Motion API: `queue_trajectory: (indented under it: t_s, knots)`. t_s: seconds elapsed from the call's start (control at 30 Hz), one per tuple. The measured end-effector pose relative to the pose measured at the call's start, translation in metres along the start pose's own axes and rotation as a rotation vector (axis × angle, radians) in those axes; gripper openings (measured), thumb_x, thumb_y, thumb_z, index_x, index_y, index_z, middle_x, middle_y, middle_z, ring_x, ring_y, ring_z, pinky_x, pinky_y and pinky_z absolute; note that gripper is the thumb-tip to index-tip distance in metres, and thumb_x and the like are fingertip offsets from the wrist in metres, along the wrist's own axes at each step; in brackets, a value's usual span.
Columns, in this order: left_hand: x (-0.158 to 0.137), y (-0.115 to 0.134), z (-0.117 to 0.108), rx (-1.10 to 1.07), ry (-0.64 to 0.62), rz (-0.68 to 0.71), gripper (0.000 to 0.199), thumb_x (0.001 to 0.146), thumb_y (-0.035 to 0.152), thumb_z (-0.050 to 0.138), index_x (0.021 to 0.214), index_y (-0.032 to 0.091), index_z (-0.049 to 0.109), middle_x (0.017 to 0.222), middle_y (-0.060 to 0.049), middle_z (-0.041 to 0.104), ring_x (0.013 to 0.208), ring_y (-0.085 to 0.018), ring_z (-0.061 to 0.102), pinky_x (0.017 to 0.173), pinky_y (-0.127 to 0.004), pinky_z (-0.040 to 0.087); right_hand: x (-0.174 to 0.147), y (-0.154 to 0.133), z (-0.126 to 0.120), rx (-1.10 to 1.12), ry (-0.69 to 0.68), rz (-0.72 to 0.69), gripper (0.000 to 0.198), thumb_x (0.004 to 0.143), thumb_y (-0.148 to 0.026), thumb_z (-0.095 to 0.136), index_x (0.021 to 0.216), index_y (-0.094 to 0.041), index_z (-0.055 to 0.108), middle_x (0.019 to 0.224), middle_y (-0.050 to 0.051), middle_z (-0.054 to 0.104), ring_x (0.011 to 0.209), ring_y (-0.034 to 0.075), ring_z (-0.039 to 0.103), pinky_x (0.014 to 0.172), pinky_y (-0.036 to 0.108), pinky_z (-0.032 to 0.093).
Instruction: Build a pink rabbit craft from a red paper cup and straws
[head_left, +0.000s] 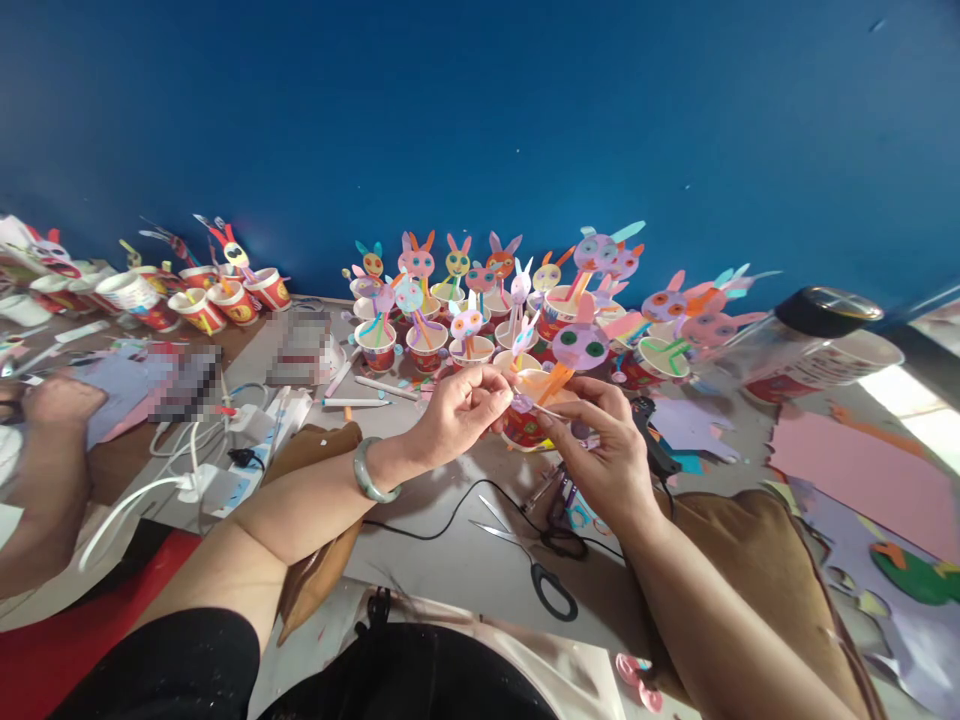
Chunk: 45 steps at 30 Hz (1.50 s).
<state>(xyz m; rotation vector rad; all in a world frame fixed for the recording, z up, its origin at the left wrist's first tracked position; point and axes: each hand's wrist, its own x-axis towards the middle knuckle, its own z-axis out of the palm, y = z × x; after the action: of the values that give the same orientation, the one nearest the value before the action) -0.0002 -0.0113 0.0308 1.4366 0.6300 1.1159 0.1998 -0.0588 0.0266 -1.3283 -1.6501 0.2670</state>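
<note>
My left hand [469, 405] is closed in a pinch at a small purple paper piece [523, 403], partly hidden by the fingertips. Fingers of my right hand [607, 450] pinch a thin pale strip [553, 413] whose tip reaches that paper. Both hands meet in front of a red paper cup [525, 433]. From this cup rises an orange paper stem [556, 378], near a purple paper animal head [580, 346] with green eyes. Behind stand several more paper cups with paper rabbit figures, such as a yellow-faced one [457, 262].
Scissors [525, 545] lie below my hands, beside a black cable [450, 522]. A glue gun [654, 445] and a clear jar [780, 345] are rightward. Power strips [251, 465] lie leftward, near another person's arm [49, 480]. A blue wall [480, 120] stands behind.
</note>
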Motion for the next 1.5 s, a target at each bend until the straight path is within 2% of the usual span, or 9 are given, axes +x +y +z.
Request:
queue_trajectory:
  t_s: [0.17, 0.37, 0.53, 0.63, 0.8, 1.03, 1.2, 1.5]
  knots:
    - [0.000, -0.001, -0.001, 0.027, -0.005, 0.035, 0.036, 0.093, 0.050, 0.066, 0.088, 0.016, 0.056, 0.115, -0.010, 0.069, 0.056, -0.002, 0.058, 0.048, -0.017, 0.048, 0.003, -0.002, -0.004, -0.050, 0.016, -0.026, 0.026, 0.090, -0.053, 0.072, 0.081, -0.030, 0.077, 0.098, 0.007, 0.070, 0.098, 0.028, 0.063, 0.089, 0.048, 0.052]
    - [-0.001, -0.002, 0.000, 0.045, -0.024, 0.096, 0.034, 0.095, 0.049, 0.064, 0.088, 0.016, 0.058, 0.109, -0.008, 0.068, 0.056, -0.002, 0.058, 0.051, -0.020, 0.050, 0.003, -0.002, -0.003, -0.049, -0.065, -0.048, 0.033, 0.092, -0.056, 0.070, 0.072, -0.029, 0.071, 0.077, 0.004, 0.072, 0.090, 0.029, 0.064, 0.087, 0.051, 0.046]
    - [-0.001, -0.004, 0.001, 0.087, -0.015, 0.104, 0.033, 0.096, 0.047, 0.063, 0.087, 0.015, 0.058, 0.109, -0.009, 0.068, 0.056, -0.002, 0.059, 0.050, -0.019, 0.049, 0.001, -0.006, -0.001, 0.001, -0.063, -0.003, 0.022, 0.091, -0.051, 0.071, 0.086, -0.029, 0.075, 0.082, 0.004, 0.072, 0.083, 0.026, 0.064, 0.087, 0.048, 0.049]
    - [-0.001, -0.005, 0.002, 0.107, -0.007, 0.104, 0.035, 0.096, 0.049, 0.063, 0.087, 0.015, 0.059, 0.108, -0.009, 0.068, 0.056, -0.002, 0.057, 0.049, -0.018, 0.048, 0.000, -0.008, 0.000, 0.036, -0.074, 0.032, 0.017, 0.091, -0.045, 0.072, 0.087, -0.028, 0.075, 0.083, 0.003, 0.072, 0.081, 0.024, 0.065, 0.085, 0.045, 0.051]
    - [0.000, -0.006, 0.002, 0.113, -0.018, 0.117, 0.030, 0.097, 0.045, 0.062, 0.093, 0.015, 0.060, 0.102, -0.007, 0.066, 0.056, -0.003, 0.057, 0.047, -0.017, 0.045, 0.000, -0.008, 0.000, 0.066, -0.075, 0.016, 0.015, 0.090, -0.042, 0.072, 0.086, -0.028, 0.076, 0.082, 0.003, 0.072, 0.079, 0.024, 0.065, 0.085, 0.045, 0.052]
    - [0.000, -0.008, -0.004, 0.218, -0.070, 0.196, 0.028, 0.099, 0.039, 0.060, 0.088, 0.014, 0.059, 0.112, -0.011, 0.065, 0.063, -0.003, 0.057, 0.055, -0.017, 0.049, 0.000, -0.010, -0.001, 0.074, -0.100, -0.020, 0.015, 0.091, -0.039, 0.072, 0.095, -0.026, 0.078, 0.085, 0.004, 0.074, 0.079, 0.022, 0.065, 0.083, 0.042, 0.051]
    - [0.002, -0.010, -0.006, 0.262, -0.082, 0.280, 0.025, 0.098, 0.037, 0.062, 0.087, 0.014, 0.060, 0.110, -0.012, 0.065, 0.079, -0.008, 0.062, 0.060, -0.017, 0.050, 0.001, -0.010, -0.003, 0.087, -0.110, -0.036, 0.013, 0.093, -0.037, 0.070, 0.093, -0.026, 0.078, 0.084, 0.004, 0.075, 0.081, 0.023, 0.066, 0.080, 0.042, 0.050]
    - [0.001, -0.011, -0.007, 0.311, -0.109, 0.306, 0.023, 0.098, 0.035, 0.063, 0.093, 0.013, 0.063, 0.114, -0.013, 0.066, 0.071, -0.005, 0.060, 0.061, -0.018, 0.050, 0.000, -0.009, 0.000, 0.058, -0.087, -0.088, 0.012, 0.093, -0.032, 0.068, 0.084, -0.025, 0.072, 0.078, 0.001, 0.071, 0.075, 0.021, 0.065, 0.076, 0.039, 0.049]
